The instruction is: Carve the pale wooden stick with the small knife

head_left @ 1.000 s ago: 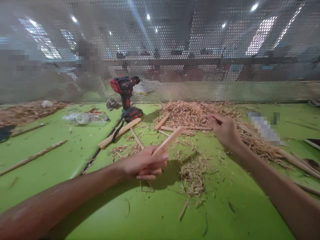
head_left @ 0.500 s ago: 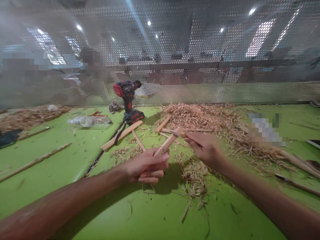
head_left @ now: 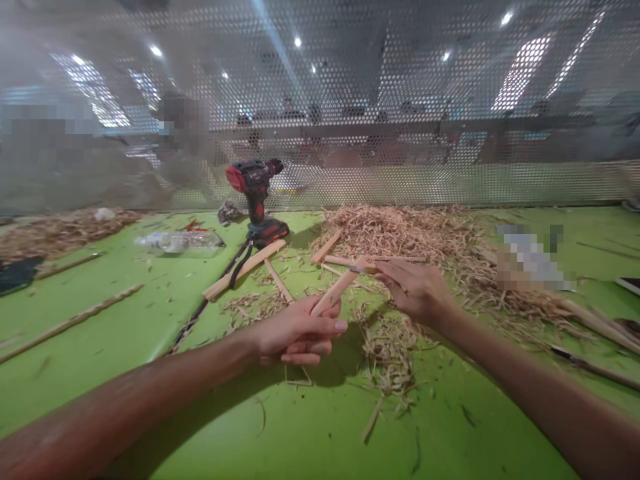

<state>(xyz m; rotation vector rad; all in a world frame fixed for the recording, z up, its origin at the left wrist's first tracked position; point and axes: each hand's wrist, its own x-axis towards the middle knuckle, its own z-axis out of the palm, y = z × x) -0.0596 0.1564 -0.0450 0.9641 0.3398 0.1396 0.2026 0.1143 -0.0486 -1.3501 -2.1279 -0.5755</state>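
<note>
My left hand (head_left: 303, 333) is closed around the lower end of a flat wooden strip (head_left: 336, 292), which slants up and to the right. Pinched in my right hand (head_left: 420, 292) is a small knife (head_left: 369, 270) with a yellowish handle. Its thin blade lies across the strip's upper end, touching or very close to it. Beneath and beside both hands, curled wood shavings (head_left: 390, 350) lie scattered on the green table (head_left: 280, 433). My right fingers hide most of the knife's handle.
A red and black cordless drill (head_left: 255, 193) stands behind a wooden slat (head_left: 245, 270). Farther back are a big heap of shavings (head_left: 400, 230) and a perforated metal screen (head_left: 425, 147). A clear plastic bottle (head_left: 177, 242) lies left; another knife-like tool (head_left: 595, 370) lies right.
My right hand and the knife have shifted slightly to the right. My left hand has moved a little right and down, its thumb and fingers reaching farther across the strip.
</note>
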